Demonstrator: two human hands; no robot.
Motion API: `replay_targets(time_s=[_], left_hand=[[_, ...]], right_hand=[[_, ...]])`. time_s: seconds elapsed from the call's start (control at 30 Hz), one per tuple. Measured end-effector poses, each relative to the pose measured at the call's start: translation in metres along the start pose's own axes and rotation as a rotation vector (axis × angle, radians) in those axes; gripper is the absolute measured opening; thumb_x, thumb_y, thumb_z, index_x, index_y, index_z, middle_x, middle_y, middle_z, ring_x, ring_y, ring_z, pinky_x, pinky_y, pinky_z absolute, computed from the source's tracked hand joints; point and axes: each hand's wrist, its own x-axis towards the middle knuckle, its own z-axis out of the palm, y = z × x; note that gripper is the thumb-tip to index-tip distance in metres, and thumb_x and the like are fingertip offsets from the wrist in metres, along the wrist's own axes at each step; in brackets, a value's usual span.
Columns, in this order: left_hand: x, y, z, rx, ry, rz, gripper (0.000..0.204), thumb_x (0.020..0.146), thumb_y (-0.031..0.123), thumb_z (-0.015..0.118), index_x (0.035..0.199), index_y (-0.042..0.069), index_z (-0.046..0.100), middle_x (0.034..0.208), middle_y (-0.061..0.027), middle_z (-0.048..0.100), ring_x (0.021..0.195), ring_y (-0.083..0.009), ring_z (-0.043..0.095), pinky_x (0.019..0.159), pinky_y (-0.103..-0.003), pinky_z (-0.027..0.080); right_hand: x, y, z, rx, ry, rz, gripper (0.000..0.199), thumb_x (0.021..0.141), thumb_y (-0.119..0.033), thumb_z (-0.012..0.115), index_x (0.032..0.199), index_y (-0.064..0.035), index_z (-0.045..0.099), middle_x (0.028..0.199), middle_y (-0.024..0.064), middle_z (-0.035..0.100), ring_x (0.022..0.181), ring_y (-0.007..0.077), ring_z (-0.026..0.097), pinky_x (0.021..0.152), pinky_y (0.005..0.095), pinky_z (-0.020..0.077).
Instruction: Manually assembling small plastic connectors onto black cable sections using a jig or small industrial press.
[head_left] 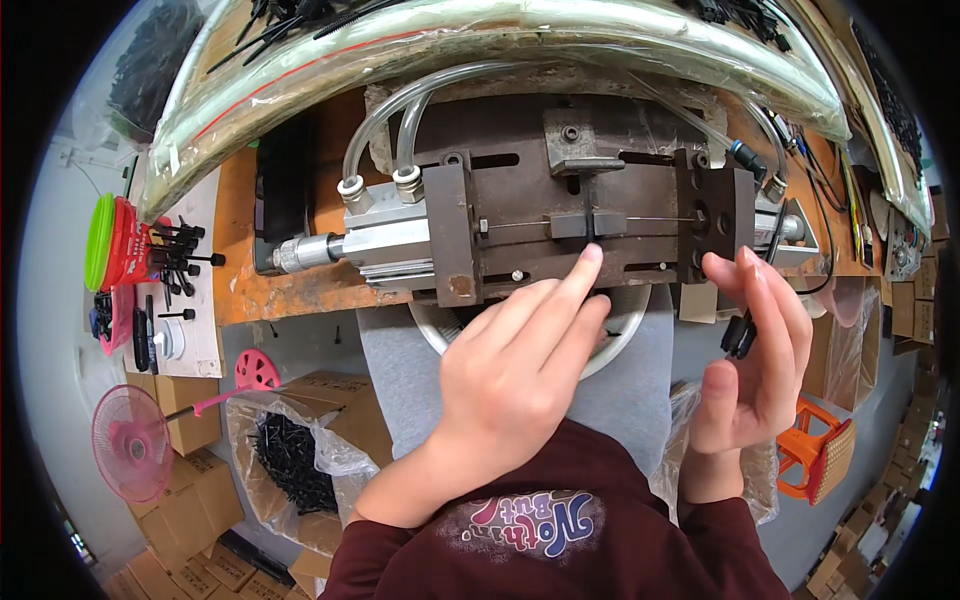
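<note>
My left hand (515,365) reaches over the dark metal fixture (520,265) with its fingers stretched out. The index fingertip is at the near end of a thin black part (590,215), which lies across the small dark block (571,226) in the middle. Thin rods run to that block from both sides. To the right, my right hand (775,350) is raised near the fixture's right end, its fingers curled round black plastic pieces (739,336) with a thin stem. How many pieces it holds is hard to make out.
Air cylinders (390,240) with clear tubes (375,120) flank the fixture on the orange-brown bench (260,290). Plastic-wrapped trays of black parts arch behind. Lower left stand a pink fan (133,443) and a lined carton of black parts (290,460); an orange stool (815,450) is right.
</note>
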Motion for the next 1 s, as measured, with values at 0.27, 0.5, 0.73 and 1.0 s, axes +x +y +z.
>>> replay_targets(time_s=[0.27,0.5,0.73,1.0], left_hand=[[0.010,0.000,0.002,0.162,-0.109,0.022,0.025,0.068,0.010,0.078,0.091,0.005,0.070,0.117,-0.0088,0.069,0.065,-0.0149,0.065,0.060,-0.026,0.050],[0.010,0.000,0.000,0.150,-0.108,0.013,0.025,0.069,0.011,0.079,0.092,0.005,0.071,0.117,-0.0086,0.069,0.058,-0.0148,0.061,0.056,-0.026,0.048],[-0.006,0.000,-0.027,-0.091,-0.340,0.061,0.024,0.070,0.012,0.078,0.092,0.005,0.071,0.114,-0.0083,0.070,0.061,-0.0159,0.064,0.055,-0.027,0.048],[-0.059,-0.019,0.000,-0.346,-0.618,-0.046,0.022,0.074,0.017,0.075,0.092,0.006,0.069,0.102,-0.0034,0.070,0.073,-0.0247,0.068,0.064,-0.034,0.056]], right_hand=[[-0.009,-0.012,0.004,0.388,0.125,0.230,0.034,0.070,0.012,0.073,0.098,0.0015,0.056,0.126,0.0357,0.052,0.104,0.0365,0.067,0.082,0.0389,0.0586],[-0.002,-0.013,0.002,-0.030,-0.176,0.066,0.030,0.069,0.007,0.077,0.097,0.0032,0.068,0.116,0.0200,0.064,0.091,0.0296,0.067,0.076,0.0347,0.0574],[0.004,-0.003,0.015,-0.134,-0.281,-0.019,0.022,0.073,0.004,0.072,0.093,0.0038,0.065,0.120,0.0207,0.064,0.078,0.0253,0.067,0.067,0.0314,0.0541],[0.010,0.003,0.031,-0.285,-0.447,-0.093,0.022,0.072,-0.004,0.063,0.093,-0.0006,0.063,0.125,0.0170,0.064,0.052,0.0130,0.053,0.053,0.0251,0.0440]])
